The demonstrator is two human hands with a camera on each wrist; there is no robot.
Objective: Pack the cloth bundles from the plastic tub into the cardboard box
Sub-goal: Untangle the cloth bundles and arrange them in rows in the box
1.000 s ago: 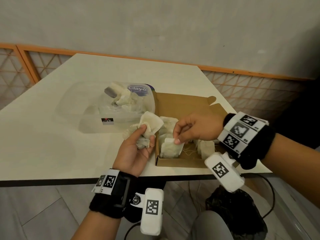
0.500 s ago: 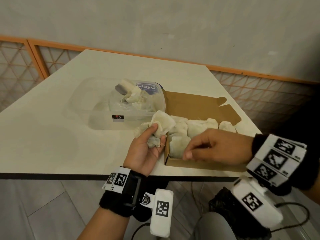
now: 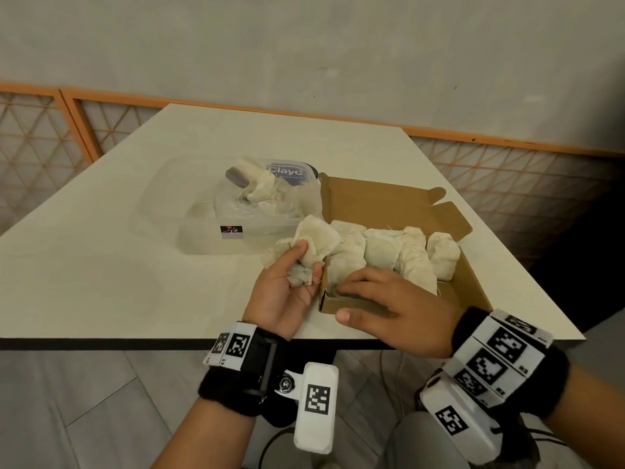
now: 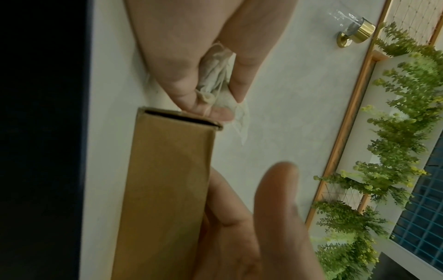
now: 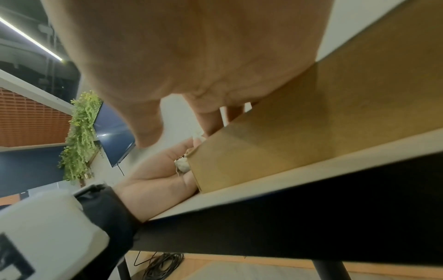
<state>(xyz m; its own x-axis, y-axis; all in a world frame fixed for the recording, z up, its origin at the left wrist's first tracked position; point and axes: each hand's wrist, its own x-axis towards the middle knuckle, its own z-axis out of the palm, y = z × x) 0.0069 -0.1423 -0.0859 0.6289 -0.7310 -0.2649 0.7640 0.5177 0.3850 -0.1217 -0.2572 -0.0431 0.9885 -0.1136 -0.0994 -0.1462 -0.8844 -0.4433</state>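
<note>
A clear plastic tub (image 3: 233,228) at mid table holds a few cloth bundles (image 3: 262,194). Right of it stands the open cardboard box (image 3: 470,282), its floor lined with a row of pale bundles (image 3: 382,252). My left hand (image 3: 306,262) grips a bunch of bundles (image 3: 314,238) just left of the box; the left wrist view shows cloth (image 4: 215,75) squeezed between its fingers. My right hand (image 3: 343,301) lies over the box's near-left corner. Its straight fingers press on a bundle inside, and the thumb stays outside the front wall (image 5: 311,123).
The box's lid flap (image 3: 382,204) stands open at the back. A dark grey piece (image 3: 236,174) lies in the tub. The table's front edge (image 3: 135,343) runs just under both wrists. Bare tabletop (image 3: 84,265) spreads to the left.
My right hand came down with a bundle into the box's near-left corner, let go, and flattened on it. The left hand kept its bunch beside the box.
</note>
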